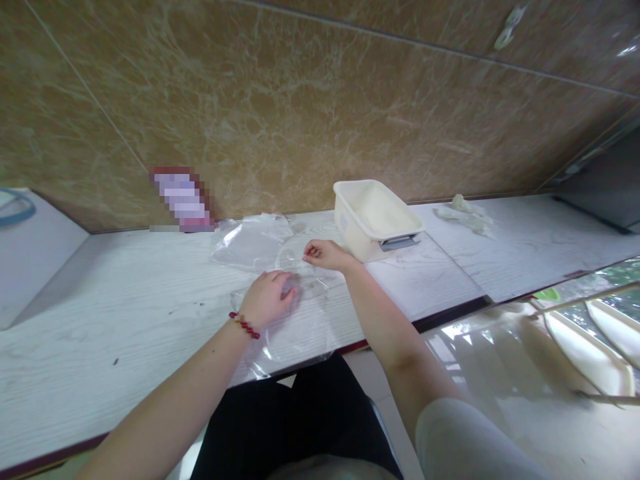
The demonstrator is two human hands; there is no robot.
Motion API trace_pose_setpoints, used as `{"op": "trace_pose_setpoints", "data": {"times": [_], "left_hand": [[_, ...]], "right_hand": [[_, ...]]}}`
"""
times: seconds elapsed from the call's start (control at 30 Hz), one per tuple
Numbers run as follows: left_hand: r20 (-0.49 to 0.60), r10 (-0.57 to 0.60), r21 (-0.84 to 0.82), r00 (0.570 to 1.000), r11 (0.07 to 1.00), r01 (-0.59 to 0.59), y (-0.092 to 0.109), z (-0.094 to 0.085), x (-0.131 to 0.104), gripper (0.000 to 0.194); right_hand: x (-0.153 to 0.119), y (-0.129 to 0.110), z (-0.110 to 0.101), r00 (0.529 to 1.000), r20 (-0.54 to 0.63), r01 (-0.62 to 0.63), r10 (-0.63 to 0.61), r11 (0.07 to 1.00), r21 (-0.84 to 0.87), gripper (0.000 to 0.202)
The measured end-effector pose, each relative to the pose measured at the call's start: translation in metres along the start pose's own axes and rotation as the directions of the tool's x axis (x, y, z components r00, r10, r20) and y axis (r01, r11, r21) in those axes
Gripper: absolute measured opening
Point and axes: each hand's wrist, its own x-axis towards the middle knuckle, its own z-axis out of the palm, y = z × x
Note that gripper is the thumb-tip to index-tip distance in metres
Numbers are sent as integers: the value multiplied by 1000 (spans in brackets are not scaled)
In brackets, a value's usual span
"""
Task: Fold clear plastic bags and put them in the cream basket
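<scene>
A clear plastic bag (pixel 295 323) lies spread on the white wood-grain table in front of me, running to the near edge. On its left part rests my left hand (pixel 270 295), open, palm down, fingers stretched out and thumb apart; a red bead bracelet (pixel 245 325) circles that wrist. My right hand (pixel 324 255) is closed in a pinch over the far part of the bag, beside the cream bin. What its fingertips hold is too small and see-through to tell. Behind both hands lies more clear plastic (pixel 253 241), crumpled and shiny.
A cream plastic bin (pixel 356 230) with a grey handle stands against the brown marbled wall. To its right lie whitish crumpled gloves (pixel 466 215). A blurred-out card (pixel 183 199) leans at the wall. A white box (pixel 37 253) stands far left; white trays (pixel 585 347) are lower right.
</scene>
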Motion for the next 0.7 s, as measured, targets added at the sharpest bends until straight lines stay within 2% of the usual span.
{"op": "trace_pose_setpoints", "data": {"times": [0.53, 0.7], "left_hand": [[5, -25, 42, 1000, 999, 24, -2, 3, -1, 40], [13, -22, 31, 1000, 999, 21, -2, 3, -1, 38]], "right_hand": [[0, -1, 0, 1000, 5, 2, -2, 1000, 18, 16], [0, 0, 2, 999, 11, 36, -36, 999, 40, 16]]}}
